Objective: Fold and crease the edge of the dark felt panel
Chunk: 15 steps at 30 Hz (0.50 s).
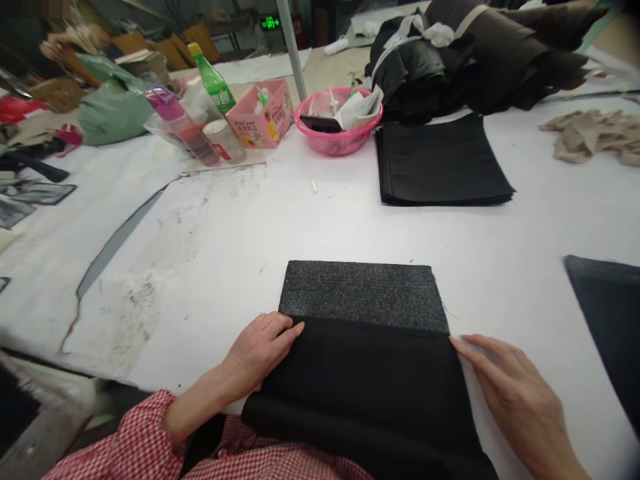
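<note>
A piece of black fabric [370, 387] lies in front of me, its near end folded over at the table edge. Beyond it shows a speckled dark grey panel [363, 290], partly covered by the fabric's far edge. My left hand [263, 347] pinches the fabric's far left corner, where it meets the panel. At the far right corner, my right hand [515, 387] holds the fabric's edge between thumb and fingertips, its other fingers loosely bent. Whether the fingers also grip the panel beneath, I cannot tell.
A stack of black fabric pieces [445, 160] lies further back, near a pink basin [335, 140] of small items. Dark cloth [610, 327] is at right. A green bottle [215, 80], a pink box [263, 113] and large black bundles [420, 67] stand behind. Chalk [315, 187] lies mid-table.
</note>
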Each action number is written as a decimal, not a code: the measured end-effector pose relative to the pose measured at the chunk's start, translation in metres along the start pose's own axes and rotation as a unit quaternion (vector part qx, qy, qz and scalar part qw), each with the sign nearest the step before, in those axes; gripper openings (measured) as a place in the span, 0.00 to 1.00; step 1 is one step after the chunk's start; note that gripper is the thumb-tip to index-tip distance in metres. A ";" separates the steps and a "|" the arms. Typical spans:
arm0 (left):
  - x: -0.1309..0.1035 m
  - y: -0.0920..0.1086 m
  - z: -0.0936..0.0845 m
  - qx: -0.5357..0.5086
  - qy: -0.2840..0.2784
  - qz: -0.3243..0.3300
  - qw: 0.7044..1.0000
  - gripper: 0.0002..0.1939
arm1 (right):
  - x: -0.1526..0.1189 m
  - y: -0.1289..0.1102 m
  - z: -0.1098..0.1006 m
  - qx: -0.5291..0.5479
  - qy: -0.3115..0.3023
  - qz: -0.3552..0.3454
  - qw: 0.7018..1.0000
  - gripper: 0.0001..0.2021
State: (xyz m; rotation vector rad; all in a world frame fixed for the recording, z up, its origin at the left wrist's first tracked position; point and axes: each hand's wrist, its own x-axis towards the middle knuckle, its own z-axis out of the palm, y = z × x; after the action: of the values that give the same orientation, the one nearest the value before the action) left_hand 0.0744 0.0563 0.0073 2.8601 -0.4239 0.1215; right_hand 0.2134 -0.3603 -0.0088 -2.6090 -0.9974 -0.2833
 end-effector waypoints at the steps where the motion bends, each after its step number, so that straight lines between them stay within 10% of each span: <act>1: -0.002 0.000 -0.003 -0.020 0.008 -0.016 1.000 0.11 | 0.006 -0.004 -0.003 -0.001 0.000 0.002 1.000 0.15; 15: 0.029 0.010 -0.010 -0.120 0.020 -0.030 0.992 0.07 | 0.069 -0.028 0.009 0.053 -0.191 -0.061 0.978 0.16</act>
State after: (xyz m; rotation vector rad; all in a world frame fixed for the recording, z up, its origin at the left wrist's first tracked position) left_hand 0.0987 0.0412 0.0231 2.6269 -0.3216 0.1077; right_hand 0.2457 -0.2951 0.0100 -2.5590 -1.2610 0.2495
